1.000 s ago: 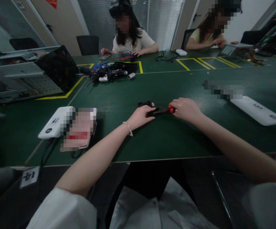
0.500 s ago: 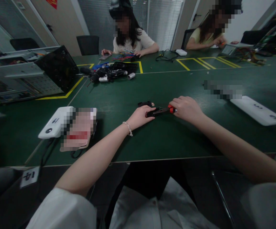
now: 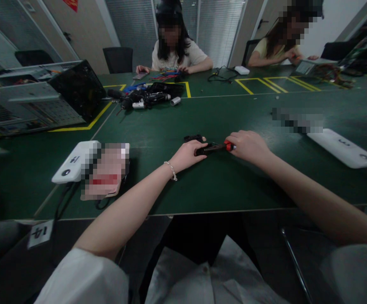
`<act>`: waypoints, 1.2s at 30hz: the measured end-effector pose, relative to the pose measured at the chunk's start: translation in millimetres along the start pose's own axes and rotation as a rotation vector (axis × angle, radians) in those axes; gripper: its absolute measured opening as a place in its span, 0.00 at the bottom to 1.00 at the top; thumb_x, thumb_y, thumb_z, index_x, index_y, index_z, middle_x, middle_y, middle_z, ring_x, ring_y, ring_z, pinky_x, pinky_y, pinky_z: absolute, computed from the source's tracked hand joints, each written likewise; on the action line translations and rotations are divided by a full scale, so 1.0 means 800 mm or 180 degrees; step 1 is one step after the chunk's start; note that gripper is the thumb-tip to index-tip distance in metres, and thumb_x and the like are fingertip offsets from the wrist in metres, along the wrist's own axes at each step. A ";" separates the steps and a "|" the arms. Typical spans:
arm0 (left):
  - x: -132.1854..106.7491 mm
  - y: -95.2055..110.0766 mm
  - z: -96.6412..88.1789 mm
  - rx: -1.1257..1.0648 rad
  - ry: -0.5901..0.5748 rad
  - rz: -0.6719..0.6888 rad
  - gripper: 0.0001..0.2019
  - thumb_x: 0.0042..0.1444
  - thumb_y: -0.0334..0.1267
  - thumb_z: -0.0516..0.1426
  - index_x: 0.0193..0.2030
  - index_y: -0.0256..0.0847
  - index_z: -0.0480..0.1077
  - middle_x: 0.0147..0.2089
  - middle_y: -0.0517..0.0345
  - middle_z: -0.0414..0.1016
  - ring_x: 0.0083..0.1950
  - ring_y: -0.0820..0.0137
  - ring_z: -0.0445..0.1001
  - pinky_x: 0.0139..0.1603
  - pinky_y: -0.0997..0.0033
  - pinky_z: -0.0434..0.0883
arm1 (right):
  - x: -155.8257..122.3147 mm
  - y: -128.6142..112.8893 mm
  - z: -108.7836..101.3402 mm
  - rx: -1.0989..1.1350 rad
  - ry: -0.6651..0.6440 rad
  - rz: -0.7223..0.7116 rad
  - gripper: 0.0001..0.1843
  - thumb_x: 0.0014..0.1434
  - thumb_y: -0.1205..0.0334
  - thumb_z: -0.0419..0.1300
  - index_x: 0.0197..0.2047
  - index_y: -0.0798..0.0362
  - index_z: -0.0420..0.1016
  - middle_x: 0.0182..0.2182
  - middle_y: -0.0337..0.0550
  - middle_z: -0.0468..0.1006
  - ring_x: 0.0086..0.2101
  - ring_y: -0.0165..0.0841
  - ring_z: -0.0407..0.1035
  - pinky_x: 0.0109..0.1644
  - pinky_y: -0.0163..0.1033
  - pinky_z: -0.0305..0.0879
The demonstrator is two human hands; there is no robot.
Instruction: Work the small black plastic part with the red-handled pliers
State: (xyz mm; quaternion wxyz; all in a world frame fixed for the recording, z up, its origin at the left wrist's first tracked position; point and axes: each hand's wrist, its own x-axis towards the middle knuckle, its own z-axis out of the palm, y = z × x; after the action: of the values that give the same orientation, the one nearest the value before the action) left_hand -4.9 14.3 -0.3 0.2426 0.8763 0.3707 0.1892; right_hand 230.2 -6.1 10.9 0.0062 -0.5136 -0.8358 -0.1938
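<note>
Pliers (image 3: pixel 217 147) in right hand (image 3: pixel 249 143), well back from table edge (image 3: pixel 221 211).

Pretty much an office-type electronics workshop: long green yellow-taped table (image 3: pixel 227 185), opened grey metal computer case (image 3: pixel 34 101) at 10 o'clock, pale slatted blinds (image 3: pixel 219 33) at 12.

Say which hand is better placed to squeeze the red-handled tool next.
Probably the right hand: it grips the tool's red handle, while the left hand holds a dark piece at the other end.
</note>
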 end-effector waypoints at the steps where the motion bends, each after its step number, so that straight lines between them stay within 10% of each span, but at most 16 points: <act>1: 0.000 0.000 0.000 -0.0001 0.0003 0.0011 0.21 0.55 0.34 0.59 0.56 0.37 0.68 0.49 0.51 0.72 0.41 0.69 0.71 0.47 0.67 0.69 | 0.000 -0.001 -0.002 -0.0051 0.0029 -0.0022 0.10 0.54 0.65 0.52 0.37 0.56 0.74 0.34 0.49 0.76 0.32 0.38 0.66 0.33 0.40 0.54; 36: -0.001 -0.002 0.001 -0.0029 0.0051 0.0016 0.21 0.54 0.33 0.60 0.56 0.36 0.68 0.51 0.50 0.72 0.46 0.68 0.72 0.49 0.66 0.68 | -0.001 0.004 0.004 0.0037 0.0122 -0.0049 0.11 0.54 0.66 0.52 0.38 0.55 0.74 0.35 0.49 0.76 0.34 0.38 0.66 0.35 0.40 0.55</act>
State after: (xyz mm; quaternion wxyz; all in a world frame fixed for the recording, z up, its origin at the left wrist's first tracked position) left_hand -5.7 14.6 -2.1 0.2431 0.8746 0.3695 0.1985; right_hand 233.7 -4.5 8.9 0.0238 -0.5033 -0.8406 -0.1988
